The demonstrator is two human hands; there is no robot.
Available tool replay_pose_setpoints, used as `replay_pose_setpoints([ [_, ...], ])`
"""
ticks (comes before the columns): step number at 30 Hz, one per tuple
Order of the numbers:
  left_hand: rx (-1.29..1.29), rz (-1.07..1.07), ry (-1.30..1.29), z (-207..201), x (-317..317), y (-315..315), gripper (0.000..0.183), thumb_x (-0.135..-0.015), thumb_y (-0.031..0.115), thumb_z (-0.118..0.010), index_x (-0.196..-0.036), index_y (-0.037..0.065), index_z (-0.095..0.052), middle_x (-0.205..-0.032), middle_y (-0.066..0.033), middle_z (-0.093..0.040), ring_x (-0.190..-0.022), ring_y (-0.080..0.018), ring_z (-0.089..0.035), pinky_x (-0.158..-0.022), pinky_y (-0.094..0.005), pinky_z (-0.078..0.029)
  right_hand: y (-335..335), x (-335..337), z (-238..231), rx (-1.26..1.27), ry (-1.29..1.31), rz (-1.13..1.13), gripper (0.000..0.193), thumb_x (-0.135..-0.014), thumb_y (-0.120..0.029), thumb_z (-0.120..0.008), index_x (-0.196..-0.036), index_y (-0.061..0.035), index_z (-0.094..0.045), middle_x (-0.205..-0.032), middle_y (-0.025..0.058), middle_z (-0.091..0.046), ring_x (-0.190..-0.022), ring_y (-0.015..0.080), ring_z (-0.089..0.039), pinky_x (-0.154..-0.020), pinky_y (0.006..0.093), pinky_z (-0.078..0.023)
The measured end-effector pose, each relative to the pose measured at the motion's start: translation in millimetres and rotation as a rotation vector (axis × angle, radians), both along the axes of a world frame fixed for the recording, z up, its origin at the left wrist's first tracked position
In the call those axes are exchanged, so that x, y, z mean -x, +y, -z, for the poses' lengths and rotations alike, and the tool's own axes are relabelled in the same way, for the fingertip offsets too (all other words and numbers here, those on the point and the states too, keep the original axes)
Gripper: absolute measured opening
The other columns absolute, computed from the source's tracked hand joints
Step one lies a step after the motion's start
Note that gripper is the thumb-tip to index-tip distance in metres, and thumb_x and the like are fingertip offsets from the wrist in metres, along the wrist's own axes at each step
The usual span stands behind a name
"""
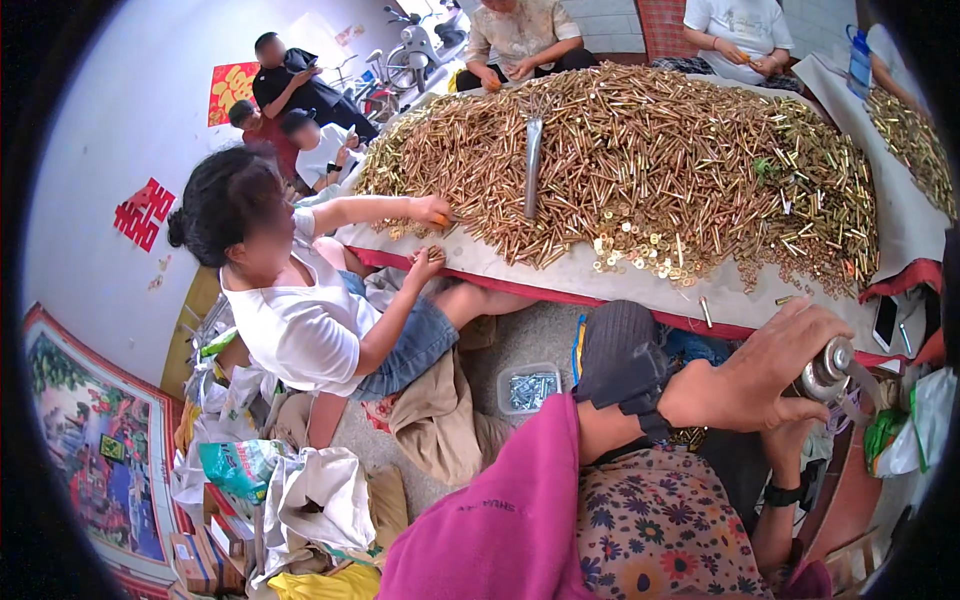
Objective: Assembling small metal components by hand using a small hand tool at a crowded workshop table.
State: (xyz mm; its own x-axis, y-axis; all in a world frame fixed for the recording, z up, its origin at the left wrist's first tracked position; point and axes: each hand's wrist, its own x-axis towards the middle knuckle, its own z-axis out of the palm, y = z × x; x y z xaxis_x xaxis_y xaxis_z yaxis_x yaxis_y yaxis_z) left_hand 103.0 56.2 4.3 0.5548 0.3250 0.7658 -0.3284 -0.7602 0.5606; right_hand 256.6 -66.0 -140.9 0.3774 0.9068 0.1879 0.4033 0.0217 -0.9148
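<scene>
My left hand (755, 368), reaching in with a dark band on its wrist, is closed around a shiny silver flask-like metal container (824, 372) with a round cap. Below it my right hand (790, 437), with a black watch on the wrist, is raised close to the container's underside. My left hand partly covers it, so its grip is hidden. Beyond both hands, a loose bolt (706, 312) lies near the cloth's edge. A large heap of brass-coloured metal bolts or sleeves (640, 150) covers the table, with golden washers (655, 250) along its near side.
A metal tube (533, 168) lies on the heap. To the left, a person in white (300, 300) handles pieces; others sit at the far side. A clear tub of screws (528, 387) stands on the floor. A phone (885, 322) and plastic bags (910, 430) are at right.
</scene>
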Motion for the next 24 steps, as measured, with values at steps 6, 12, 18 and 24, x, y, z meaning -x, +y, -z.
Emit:
replay_pose_setpoints([
  [6,0.059,0.006,0.040,-0.2,-9.1,-15.6,0.067,-0.061,0.023,-0.080,-0.118,0.008,-0.048,-0.109,-0.0106,-0.052,-0.108,-0.0317,-0.050,-0.101,-0.0497,-0.026,2.8,4.5,-9.7,-0.004,0.034,0.037,0.056,-0.071,-0.015,-0.080,-0.118,-0.0033,-0.051,-0.110,0.0068,-0.058,-0.099,0.0194,-0.058,-0.087,0.0339,-0.048],
  [12,0.111,0.299,0.048,-4.0,-9.8,-7.0,0.061,-0.061,0.023,-0.081,-0.113,0.009,-0.051,-0.105,-0.0086,-0.055,-0.104,-0.0277,-0.053,-0.094,-0.0432,-0.036,1.3,9.8,-19.0,-0.005,0.061,0.040,0.054,-0.071,-0.015,-0.080,-0.116,-0.0033,-0.052,-0.108,0.0067,-0.059,-0.097,0.0192,-0.059,-0.086,0.0334,-0.048],
  [18,0.228,0.539,0.176,-12.2,2.9,14.3,0.060,-0.064,0.023,-0.079,-0.115,0.008,-0.052,-0.106,-0.0089,-0.057,-0.103,-0.0263,-0.054,-0.087,-0.0374,-0.042,0.4,10.9,-20.5,-0.001,0.084,0.049,0.051,-0.071,-0.014,-0.080,-0.114,-0.0033,-0.054,-0.107,0.0067,-0.060,-0.096,0.0189,-0.060,-0.085,0.0329,-0.049],
  [24,0.081,-0.003,0.005,-4.3,6.8,-5.8,0.079,-0.059,0.031,-0.083,-0.125,0.007,-0.047,-0.114,-0.0108,-0.054,-0.115,-0.0313,-0.049,-0.099,-0.0464,-0.033,0.0,10.4,-18.9,0.015,0.097,0.077,0.049,-0.072,-0.013,-0.080,-0.113,-0.0033,-0.055,-0.105,0.0067,-0.060,-0.094,0.0187,-0.061,-0.084,0.0324,-0.049],
])
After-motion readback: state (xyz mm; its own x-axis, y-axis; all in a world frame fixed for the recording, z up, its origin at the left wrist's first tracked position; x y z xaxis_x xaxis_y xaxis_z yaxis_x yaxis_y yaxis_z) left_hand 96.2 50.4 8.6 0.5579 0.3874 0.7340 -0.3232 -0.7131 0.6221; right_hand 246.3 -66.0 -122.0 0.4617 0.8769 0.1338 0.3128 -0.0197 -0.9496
